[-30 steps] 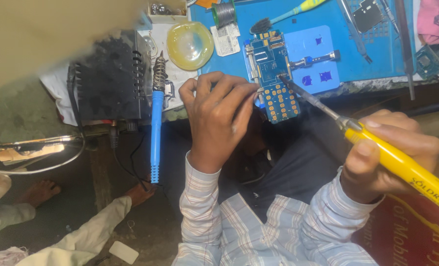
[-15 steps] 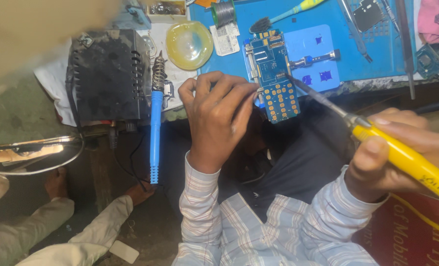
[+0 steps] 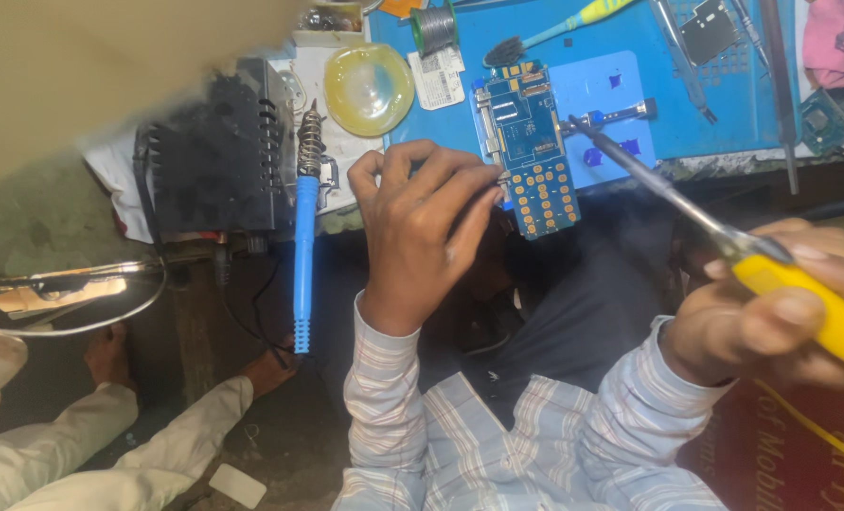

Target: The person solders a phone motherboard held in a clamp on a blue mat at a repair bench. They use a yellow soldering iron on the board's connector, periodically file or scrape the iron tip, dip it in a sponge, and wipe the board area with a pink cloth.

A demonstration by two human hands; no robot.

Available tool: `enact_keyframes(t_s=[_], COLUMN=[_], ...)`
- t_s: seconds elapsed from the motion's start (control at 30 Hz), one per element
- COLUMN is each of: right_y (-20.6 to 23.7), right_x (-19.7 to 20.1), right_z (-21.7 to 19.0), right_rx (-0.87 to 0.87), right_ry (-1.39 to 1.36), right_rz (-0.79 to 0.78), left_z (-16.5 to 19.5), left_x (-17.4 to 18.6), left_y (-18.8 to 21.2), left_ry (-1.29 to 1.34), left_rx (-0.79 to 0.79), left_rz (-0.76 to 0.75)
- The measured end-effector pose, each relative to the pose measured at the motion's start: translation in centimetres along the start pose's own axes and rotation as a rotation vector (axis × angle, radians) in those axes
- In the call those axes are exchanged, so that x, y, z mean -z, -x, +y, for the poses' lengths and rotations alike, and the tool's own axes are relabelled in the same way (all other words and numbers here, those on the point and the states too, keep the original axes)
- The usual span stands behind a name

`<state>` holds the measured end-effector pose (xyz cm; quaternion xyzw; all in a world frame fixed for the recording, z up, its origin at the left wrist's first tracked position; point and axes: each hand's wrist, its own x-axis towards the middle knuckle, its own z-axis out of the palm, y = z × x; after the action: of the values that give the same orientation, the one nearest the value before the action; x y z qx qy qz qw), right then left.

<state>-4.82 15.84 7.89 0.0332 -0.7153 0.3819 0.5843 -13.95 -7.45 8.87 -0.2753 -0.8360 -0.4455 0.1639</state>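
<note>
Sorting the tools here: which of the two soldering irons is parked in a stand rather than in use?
The blue-handled soldering iron, resting in its coil stand beside the black box. The yellow-handled one is held in the right hand.

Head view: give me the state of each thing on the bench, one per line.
Left hand: fingers pinch the circuit board's edge.
Circuit board: bare, lying past the blue mat's edge.
Right hand: grips yellow-handled soldering iron, tip above mat.
Blue-handled iron: parked in its coil stand.
Solder spool: upright, untouched.
</note>
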Motion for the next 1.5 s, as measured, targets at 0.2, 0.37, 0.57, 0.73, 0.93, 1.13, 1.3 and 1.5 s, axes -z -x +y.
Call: enact_keyframes(t_s=[0.2,0.37,0.57,0.73,0.93,1.13,1.3,1.5], right_y=[-0.3,-0.8,-0.3,-0.4,-0.3,-0.7,-0.5,0.7], right_x=[-0.3,-0.5,-0.1,1.3,1.9,1.3,0.3,-0.2], right_z=[0.1,0.1,-0.1,0.9,1.2,0.3,-0.1,-1.0], right_rx=[-0.014,0.028,-0.081,-0.083,-0.020,-0.118,-0.084,-0.118], right_ry=[0.042,0.097,0.116,0.068,0.046,0.014,-0.104,-0.126], right_rz=[0.020,-0.002,0.019,0.075,0.032,0.021,-0.124,-0.298], left_z=[-0.1,0.7,2.7,1.8,1.5,1.6,2.4,1.2], left_x=[0.3,0.7,-1.7,-2.9,-3.2,-4.3,-6.4,-7.0], left_y=[0.1,0.7,1.1,1.3,1.7,2.4,3.0,4.0], left_ry=[0.024,-0.056,-0.171,-0.187,-0.183,-0.212,-0.144,-0.091], left_rx=[-0.031,0.032,0.130,0.127,0.082,0.063,0.041,0.003], left_rz=[-0.060,-0.148,-0.131,-0.053,0.020,0.093,0.125,0.119])
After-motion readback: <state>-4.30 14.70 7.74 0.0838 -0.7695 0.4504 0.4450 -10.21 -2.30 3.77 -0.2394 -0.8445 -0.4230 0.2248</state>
